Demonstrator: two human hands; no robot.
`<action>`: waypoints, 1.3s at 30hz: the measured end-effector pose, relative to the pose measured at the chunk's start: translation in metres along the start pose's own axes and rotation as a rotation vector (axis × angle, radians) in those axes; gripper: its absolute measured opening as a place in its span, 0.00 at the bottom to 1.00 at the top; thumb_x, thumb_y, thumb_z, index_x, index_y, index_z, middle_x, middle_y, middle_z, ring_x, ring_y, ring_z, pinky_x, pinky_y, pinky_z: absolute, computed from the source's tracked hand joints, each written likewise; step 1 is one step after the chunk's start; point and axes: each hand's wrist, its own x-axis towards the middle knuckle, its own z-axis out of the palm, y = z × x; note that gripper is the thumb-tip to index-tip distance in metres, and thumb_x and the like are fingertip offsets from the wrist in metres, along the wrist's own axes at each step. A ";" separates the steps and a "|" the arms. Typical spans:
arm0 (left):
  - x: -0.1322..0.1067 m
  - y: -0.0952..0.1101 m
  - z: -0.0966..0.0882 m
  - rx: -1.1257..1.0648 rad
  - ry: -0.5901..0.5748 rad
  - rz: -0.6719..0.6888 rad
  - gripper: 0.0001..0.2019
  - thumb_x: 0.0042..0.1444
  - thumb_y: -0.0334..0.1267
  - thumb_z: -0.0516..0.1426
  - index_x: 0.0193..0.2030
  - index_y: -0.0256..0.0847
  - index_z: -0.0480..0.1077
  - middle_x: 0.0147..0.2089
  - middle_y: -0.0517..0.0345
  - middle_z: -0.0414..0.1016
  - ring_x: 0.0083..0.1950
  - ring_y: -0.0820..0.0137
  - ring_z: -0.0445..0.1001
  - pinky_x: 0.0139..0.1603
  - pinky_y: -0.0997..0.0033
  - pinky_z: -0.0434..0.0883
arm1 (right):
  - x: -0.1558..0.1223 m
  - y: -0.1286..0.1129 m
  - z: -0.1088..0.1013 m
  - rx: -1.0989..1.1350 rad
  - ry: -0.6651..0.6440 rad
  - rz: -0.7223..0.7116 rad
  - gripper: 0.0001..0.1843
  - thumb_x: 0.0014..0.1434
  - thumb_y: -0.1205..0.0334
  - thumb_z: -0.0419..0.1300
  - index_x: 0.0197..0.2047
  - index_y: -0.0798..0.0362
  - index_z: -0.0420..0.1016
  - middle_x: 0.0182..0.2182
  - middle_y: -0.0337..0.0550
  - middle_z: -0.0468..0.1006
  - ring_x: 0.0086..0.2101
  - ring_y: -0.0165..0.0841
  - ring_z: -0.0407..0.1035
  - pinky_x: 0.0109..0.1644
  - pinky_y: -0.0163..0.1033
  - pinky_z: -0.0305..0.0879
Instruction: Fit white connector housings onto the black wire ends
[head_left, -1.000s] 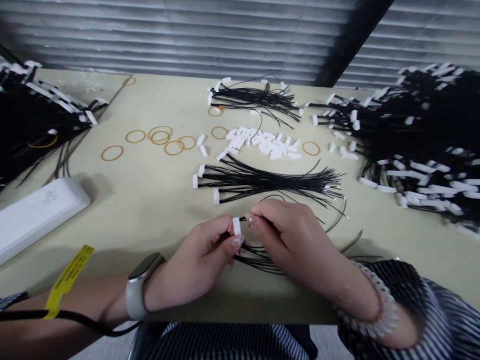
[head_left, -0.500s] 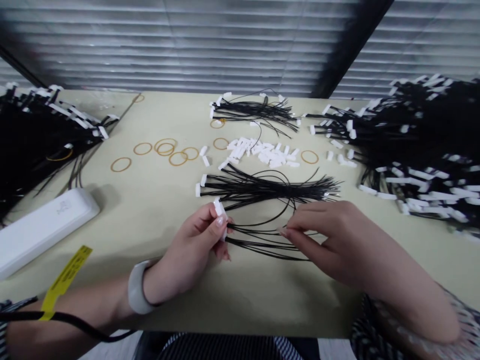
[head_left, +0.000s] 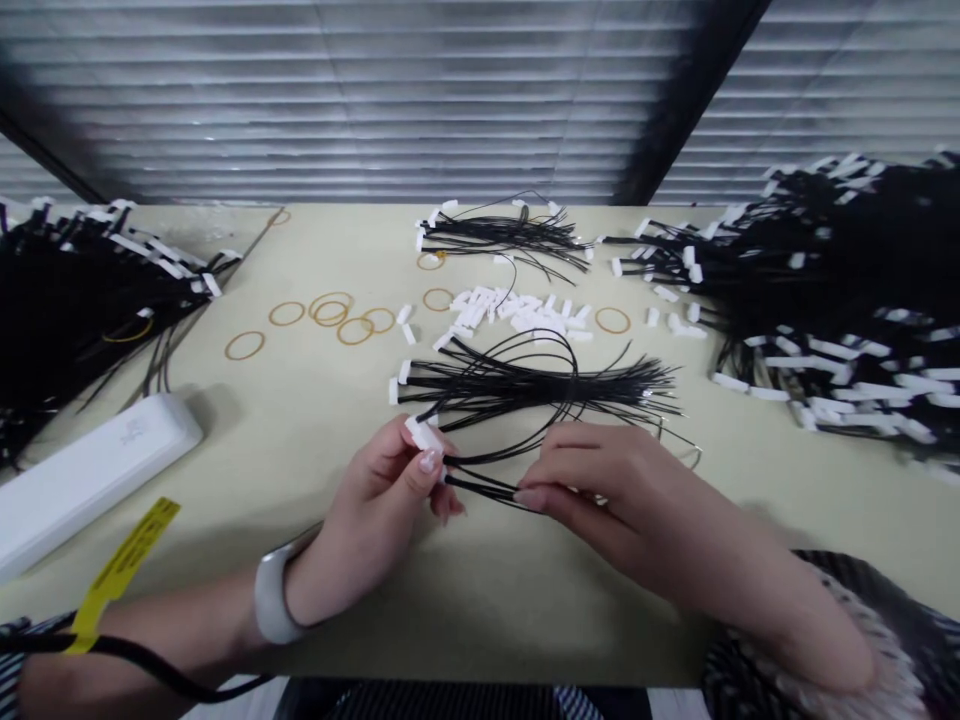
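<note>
My left hand [head_left: 401, 480] is closed on white plastic connectors [head_left: 424, 434] at the ends of several black wires, thumb on top. To the right, my right hand [head_left: 592, 480] pinches those black wires [head_left: 480, 484] between thumb and fingers; the wires run on beneath the palm, partly hidden. Just beyond both hands lies a bundle of black wires [head_left: 525, 385] with white connectors at its left ends. A few wires loop up over that bundle from near my left hand. Behind it is a heap of small white connectors [head_left: 525, 310].
Rubber bands [head_left: 330, 312] lie on the table [head_left: 300, 400]. A smaller wire bundle [head_left: 502, 235] rests at the back. Large piles of connectorised black wires stand at the left [head_left: 67, 320] and right [head_left: 862, 270]. A white oblong device [head_left: 105, 475] sits at the left, before window blinds.
My right hand has moved left along the wires, nearer my left hand. The connectors in my left hand have tilted, and wires now arch higher over the bundle behind. The view has shifted slightly.
</note>
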 end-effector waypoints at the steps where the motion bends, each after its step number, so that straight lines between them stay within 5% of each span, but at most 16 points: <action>1: -0.001 0.000 0.000 0.006 -0.015 0.012 0.06 0.60 0.37 0.51 0.34 0.39 0.64 0.32 0.63 0.62 0.26 0.80 0.68 0.27 0.78 0.69 | 0.002 0.000 0.001 0.027 0.011 0.016 0.11 0.60 0.64 0.53 0.27 0.53 0.68 0.26 0.35 0.70 0.29 0.24 0.62 0.34 0.32 0.55; 9: -0.008 0.000 0.000 0.128 -0.044 0.103 0.04 0.60 0.36 0.51 0.37 0.41 0.66 0.34 0.61 0.64 0.29 0.79 0.70 0.29 0.80 0.69 | 0.006 0.005 0.010 0.365 -0.147 0.145 0.18 0.61 0.59 0.48 0.21 0.55 0.61 0.18 0.32 0.54 0.22 0.24 0.50 0.24 0.31 0.49; 16: -0.007 0.002 0.000 0.197 -0.051 0.141 0.04 0.60 0.34 0.51 0.36 0.41 0.67 0.32 0.61 0.65 0.29 0.79 0.69 0.30 0.80 0.69 | 0.005 0.002 0.011 0.240 -0.074 0.064 0.06 0.55 0.63 0.57 0.29 0.52 0.74 0.21 0.31 0.69 0.24 0.22 0.59 0.27 0.29 0.54; 20: -0.006 0.002 0.001 0.135 -0.030 0.082 0.05 0.59 0.37 0.53 0.34 0.39 0.66 0.30 0.61 0.65 0.29 0.77 0.69 0.29 0.77 0.69 | 0.004 0.002 0.012 0.047 0.135 0.038 0.09 0.58 0.62 0.56 0.28 0.52 0.74 0.22 0.32 0.72 0.25 0.22 0.62 0.29 0.29 0.56; 24: 0.000 0.001 0.004 0.041 0.083 -0.053 0.08 0.56 0.40 0.55 0.31 0.37 0.65 0.30 0.62 0.65 0.26 0.79 0.67 0.28 0.77 0.69 | 0.001 0.010 0.006 -0.566 0.383 0.017 0.12 0.59 0.63 0.53 0.26 0.52 0.74 0.20 0.38 0.71 0.26 0.29 0.63 0.29 0.36 0.55; 27: 0.006 -0.001 0.005 -0.035 0.191 -0.125 0.10 0.54 0.42 0.56 0.32 0.37 0.65 0.29 0.63 0.64 0.24 0.79 0.66 0.27 0.77 0.69 | -0.004 0.019 -0.005 -0.782 0.647 0.068 0.10 0.57 0.63 0.54 0.29 0.54 0.75 0.18 0.39 0.70 0.21 0.29 0.61 0.24 0.36 0.53; 30: 0.009 -0.002 0.006 -0.094 0.221 -0.180 0.10 0.52 0.42 0.57 0.32 0.37 0.65 0.28 0.64 0.64 0.23 0.80 0.65 0.26 0.76 0.69 | -0.008 0.023 -0.020 -0.454 1.060 0.059 0.07 0.54 0.65 0.58 0.37 0.54 0.75 0.28 0.41 0.75 0.27 0.30 0.68 0.31 0.37 0.63; 33: 0.009 -0.002 0.006 -0.097 0.192 -0.206 0.10 0.53 0.42 0.57 0.31 0.37 0.64 0.28 0.64 0.64 0.22 0.80 0.65 0.25 0.77 0.69 | -0.008 0.020 -0.028 0.325 1.244 -0.043 0.10 0.56 0.66 0.57 0.42 0.50 0.75 0.44 0.42 0.73 0.42 0.33 0.69 0.45 0.43 0.67; 36: 0.007 -0.002 0.006 -0.093 0.128 -0.207 0.10 0.53 0.42 0.57 0.30 0.37 0.63 0.28 0.64 0.64 0.22 0.81 0.65 0.25 0.77 0.70 | -0.008 0.013 -0.026 0.762 1.210 -0.070 0.08 0.59 0.65 0.54 0.39 0.48 0.74 0.36 0.38 0.72 0.30 0.25 0.67 0.31 0.34 0.67; 39: 0.004 -0.002 0.006 -0.113 0.037 -0.211 0.10 0.55 0.41 0.56 0.31 0.36 0.64 0.29 0.63 0.64 0.22 0.81 0.65 0.26 0.77 0.71 | -0.007 0.002 -0.013 0.624 0.932 0.035 0.10 0.56 0.68 0.57 0.40 0.45 0.73 0.24 0.33 0.68 0.21 0.22 0.59 0.21 0.29 0.58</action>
